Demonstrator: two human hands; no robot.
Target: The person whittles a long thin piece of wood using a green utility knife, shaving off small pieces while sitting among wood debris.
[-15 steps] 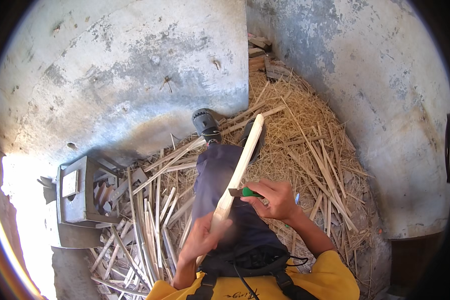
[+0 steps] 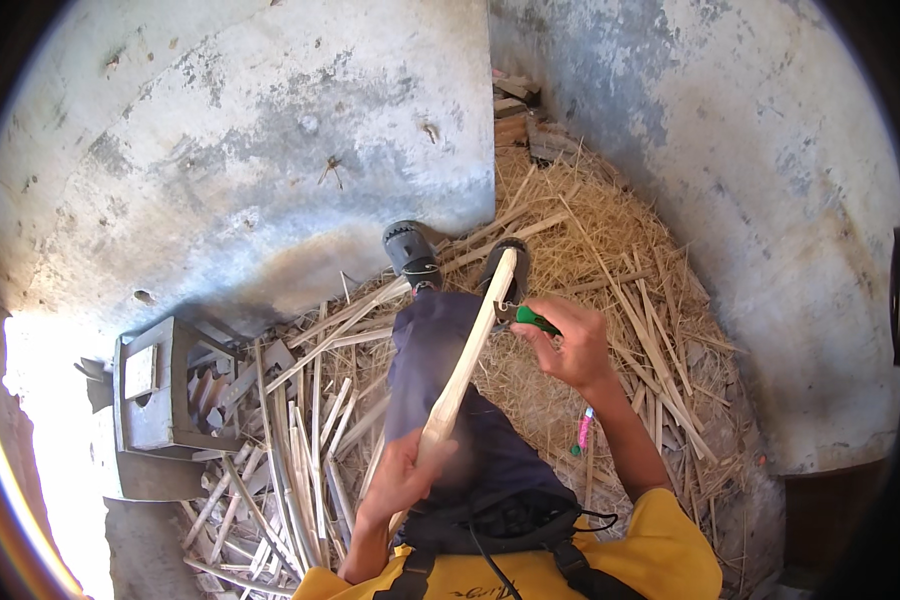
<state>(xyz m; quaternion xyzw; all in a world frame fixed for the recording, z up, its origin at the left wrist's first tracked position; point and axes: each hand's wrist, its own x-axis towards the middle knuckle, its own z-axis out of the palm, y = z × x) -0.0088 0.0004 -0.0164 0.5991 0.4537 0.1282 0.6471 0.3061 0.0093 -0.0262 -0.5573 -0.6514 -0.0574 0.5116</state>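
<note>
A pale wooden stick [image 2: 467, 352] slants away from me over my dark trousers, its far end above my right shoe. Low on the stick, near my lap, my left hand [image 2: 406, 474] is wrapped round it. My right hand [image 2: 571, 343] grips a knife with a green handle [image 2: 537, 319]. Its short dark blade [image 2: 504, 311] rests against the right side of the stick, toward the far end. The stick narrows just beyond my left hand.
Straw and thin shavings [image 2: 610, 230] cover the ground ahead and right. Many split sticks [image 2: 305, 450] lie at the left beside a grey wooden box frame [image 2: 175, 385]. A small pink-and-green item [image 2: 583, 432] lies below my right wrist. Weathered walls [image 2: 270, 150] rise in front and right.
My right hand and the knife have moved away from me along the stick, from its middle toward the far end. The stick's far end has dipped slightly. My left hand keeps its hold.
</note>
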